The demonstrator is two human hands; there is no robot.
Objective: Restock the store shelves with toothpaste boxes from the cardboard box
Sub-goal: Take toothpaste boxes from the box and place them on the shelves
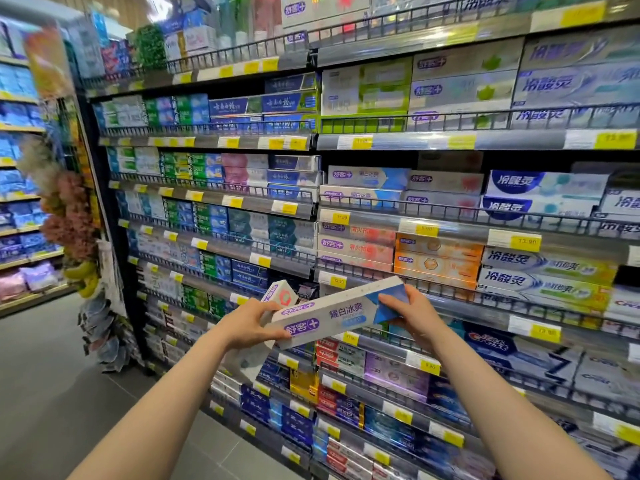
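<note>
I hold a long white toothpaste box [337, 315] with a purple logo and a blue corner out in front of the shelves, tilted up to the right. My left hand [247, 323] grips its left end and also holds a second white box with a red mark [278, 294] behind it. My right hand [403, 311] grips the blue right end. Matching white-and-blue boxes [367, 178] lie on a shelf higher up, right of centre. The cardboard box is out of view.
Tiered shelves [450, 216] with wire front rails and yellow price tags are packed with toothpaste boxes. Dried flowers and hanging packets [69, 216] stand at the shelf's left end. Grey floor [52, 375] and another aisle lie to the left.
</note>
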